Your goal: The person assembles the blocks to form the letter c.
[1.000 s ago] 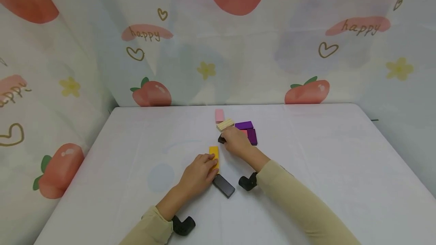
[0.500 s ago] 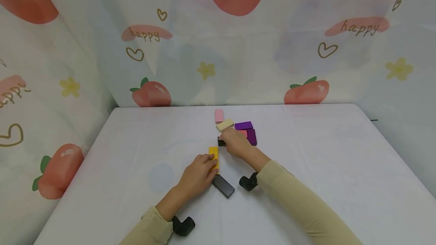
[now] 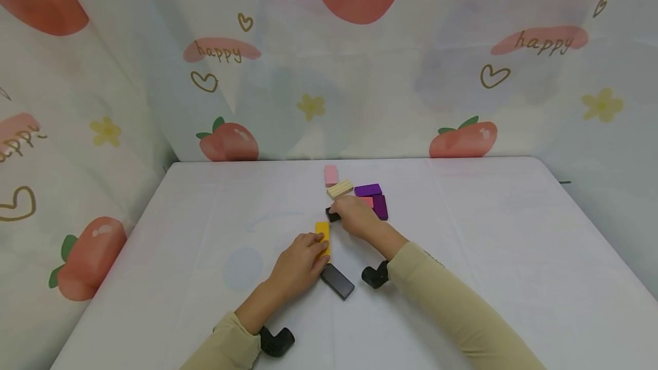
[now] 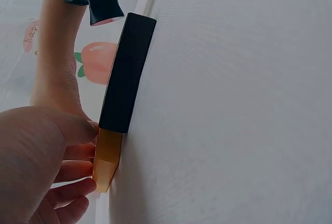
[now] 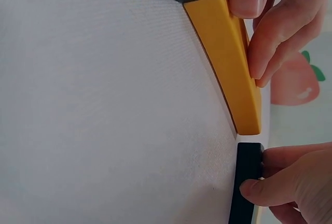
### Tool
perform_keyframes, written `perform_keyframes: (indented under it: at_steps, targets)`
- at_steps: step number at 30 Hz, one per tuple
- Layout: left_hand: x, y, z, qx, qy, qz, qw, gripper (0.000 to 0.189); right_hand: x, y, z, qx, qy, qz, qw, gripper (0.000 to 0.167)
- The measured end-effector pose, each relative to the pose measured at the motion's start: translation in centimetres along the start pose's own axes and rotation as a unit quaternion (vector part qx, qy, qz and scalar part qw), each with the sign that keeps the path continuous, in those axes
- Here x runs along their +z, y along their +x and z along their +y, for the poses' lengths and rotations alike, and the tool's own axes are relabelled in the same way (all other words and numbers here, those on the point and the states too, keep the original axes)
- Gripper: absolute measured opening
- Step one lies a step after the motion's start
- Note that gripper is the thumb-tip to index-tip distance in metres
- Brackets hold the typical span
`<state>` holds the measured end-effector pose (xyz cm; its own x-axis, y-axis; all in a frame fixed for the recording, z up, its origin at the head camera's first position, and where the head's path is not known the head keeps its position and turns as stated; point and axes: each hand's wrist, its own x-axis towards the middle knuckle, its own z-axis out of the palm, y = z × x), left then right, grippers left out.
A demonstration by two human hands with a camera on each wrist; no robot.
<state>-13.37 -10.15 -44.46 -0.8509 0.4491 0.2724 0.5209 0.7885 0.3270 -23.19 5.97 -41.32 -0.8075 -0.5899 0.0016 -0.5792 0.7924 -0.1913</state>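
Note:
In the head view my left hand (image 3: 298, 261) rests its fingertips and thumb on a yellow block (image 3: 323, 230). The left wrist view shows the thumb where that yellow block (image 4: 108, 154) meets a dark grey block (image 4: 128, 73), which runs off at an angle on the near side. Farther out, my right hand (image 3: 358, 214) pinches a small black block (image 3: 333, 214) between thumb and fingers. Seen from the right wrist, this black block (image 5: 246, 185) lies just past the far end of the yellow block (image 5: 225, 63), with a narrow gap; part of it is covered by the hand.
Beyond my right hand lie a pale wood-coloured block (image 3: 340, 189), a light pink block (image 3: 331, 175), two purple blocks (image 3: 368, 189) and a partly hidden coral block (image 3: 367, 201). They are on a white-covered table (image 3: 462, 233), with a printed curtain (image 3: 360, 90) behind.
My right hand has turned the black block, and its exposed end has shifted slightly left. My left hand, the yellow block and the dark grey block have stayed put.

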Motion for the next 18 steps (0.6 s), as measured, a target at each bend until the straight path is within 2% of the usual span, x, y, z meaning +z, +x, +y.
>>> perform_keyframes:
  at_steps: [18]
  targets:
    - [-0.01,-0.01,0.02,0.0,-0.004,0.0,1.0,0.03,0.22,0.15,0.55,-0.039,0.021,0.009,0.999,0.027]
